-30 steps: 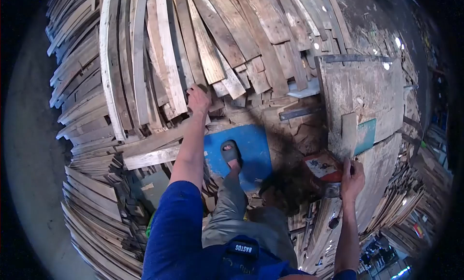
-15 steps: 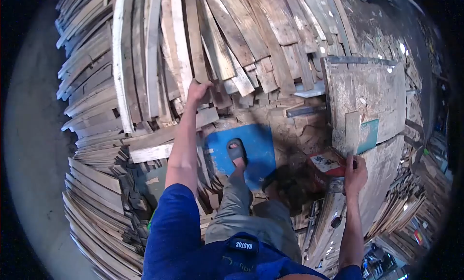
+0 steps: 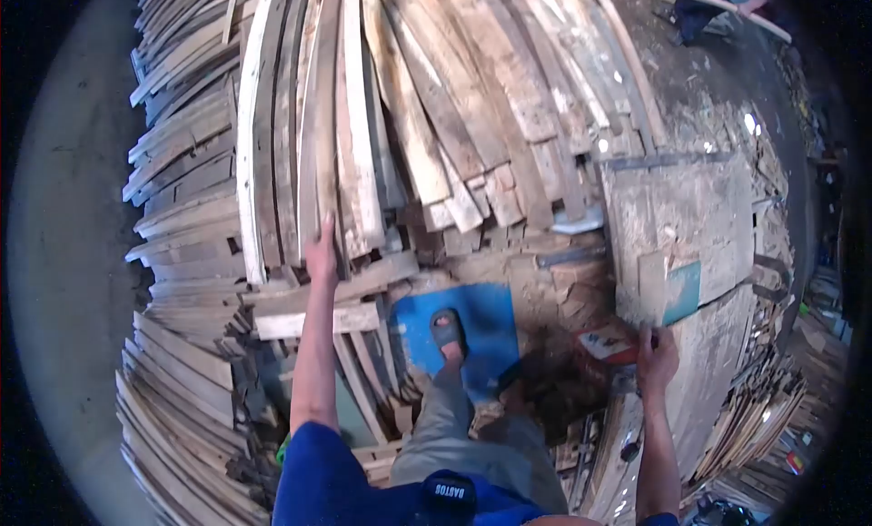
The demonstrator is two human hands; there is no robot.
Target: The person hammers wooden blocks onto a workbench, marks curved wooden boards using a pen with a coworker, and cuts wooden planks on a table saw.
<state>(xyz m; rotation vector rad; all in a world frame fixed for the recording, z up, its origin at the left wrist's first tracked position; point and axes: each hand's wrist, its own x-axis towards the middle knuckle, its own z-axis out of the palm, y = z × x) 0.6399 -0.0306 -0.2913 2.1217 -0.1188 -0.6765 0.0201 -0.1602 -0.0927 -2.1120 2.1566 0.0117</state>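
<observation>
Head view: a long plank (image 3: 325, 108) lies lengthwise in the pile, its near end at the left grip (image 3: 322, 256), likely because that end is easiest to reach; whether the fingers close on it I cannot tell. A short board (image 3: 650, 279) rests against a panel (image 3: 727, 199), presumably for support, its lower end at the curled right grip (image 3: 656, 358); whether pinched is unclear.

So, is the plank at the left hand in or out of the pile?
In: the plank lies among other planks, left hand at its near end.
</observation>
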